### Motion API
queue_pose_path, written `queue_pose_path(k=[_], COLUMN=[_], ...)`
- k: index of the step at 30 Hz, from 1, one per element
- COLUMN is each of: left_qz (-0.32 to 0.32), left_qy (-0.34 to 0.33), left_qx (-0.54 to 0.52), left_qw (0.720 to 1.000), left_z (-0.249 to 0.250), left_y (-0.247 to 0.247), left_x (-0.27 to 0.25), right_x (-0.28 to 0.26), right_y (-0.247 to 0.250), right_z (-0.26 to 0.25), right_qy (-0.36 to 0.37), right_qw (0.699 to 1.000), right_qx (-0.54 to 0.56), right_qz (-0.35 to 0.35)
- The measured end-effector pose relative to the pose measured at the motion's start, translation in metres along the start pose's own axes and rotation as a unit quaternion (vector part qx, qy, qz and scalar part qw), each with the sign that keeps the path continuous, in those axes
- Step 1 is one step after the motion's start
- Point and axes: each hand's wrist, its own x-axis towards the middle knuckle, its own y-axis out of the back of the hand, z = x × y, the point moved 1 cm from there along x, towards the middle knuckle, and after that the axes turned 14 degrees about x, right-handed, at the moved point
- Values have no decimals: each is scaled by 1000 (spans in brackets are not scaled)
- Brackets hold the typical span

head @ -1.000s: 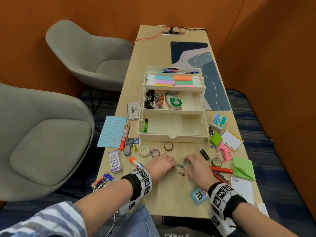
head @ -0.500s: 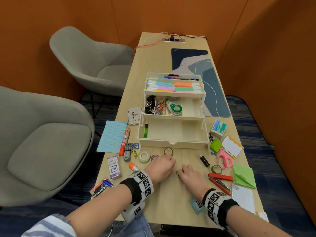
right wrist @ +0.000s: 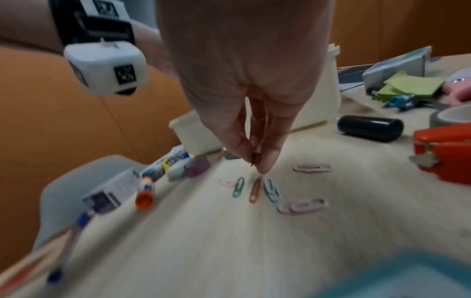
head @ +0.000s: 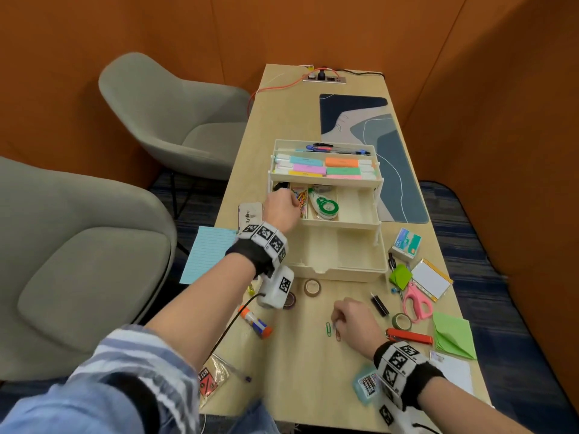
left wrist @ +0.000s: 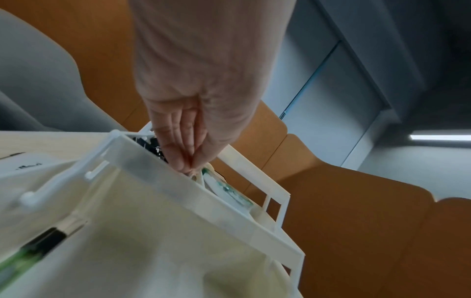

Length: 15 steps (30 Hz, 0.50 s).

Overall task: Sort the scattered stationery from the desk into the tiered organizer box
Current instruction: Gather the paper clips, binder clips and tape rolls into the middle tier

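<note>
The cream tiered organizer (head: 326, 272) stands open mid-desk, with highlighters in the top tier and a tape dispenser (head: 326, 206) in the middle one. My left hand (head: 289, 198) reaches into the middle tier over the coloured paper clip compartment (head: 302, 200). Its fingertips are bunched against the thumb (left wrist: 190, 167) in a pinch, and what they hold barely shows. My right hand (head: 335, 321) hovers low over the desk and pinches one small paper clip (right wrist: 256, 159). Several loose paper clips (right wrist: 254, 190) lie just under it, also visible as loose clips (head: 328, 329).
Tape rolls (head: 312, 287) and a glue stick (head: 257, 322) lie in front of the box. Right of my hand are a black cylinder (head: 379, 304), pink scissors (head: 415, 300), a red stapler (head: 409, 336) and green paper (head: 452, 335). A blue card (head: 208, 255) and grey chairs (head: 175, 120) are left.
My left hand has left the desk by the clips and gone up into the organizer's middle tier. The right hand stayed over the loose clips and pinched one.
</note>
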Motion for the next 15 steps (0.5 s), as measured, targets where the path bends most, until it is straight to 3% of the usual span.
queue_pose_path(k=[3,8,12,15], left_qz=[-34,-32,-1,-15], left_qy=[8,4,6,15], left_qx=[10,-31,-52,-69], left_qw=[999,999,999,997], left_z=[1,-12,-36,-51], left_y=[-2,12,22,20], left_x=[11,-2,-41,-72], right_x=[6,34,83,125], right_y=[10,49,90,102], right_z=[-12,-55,-104,-130], right_qy=[-10,-24,33,44], right_qw=[995,956,938,939], right_qx=[96,280,314,300], right_qz=[27,83,142,163])
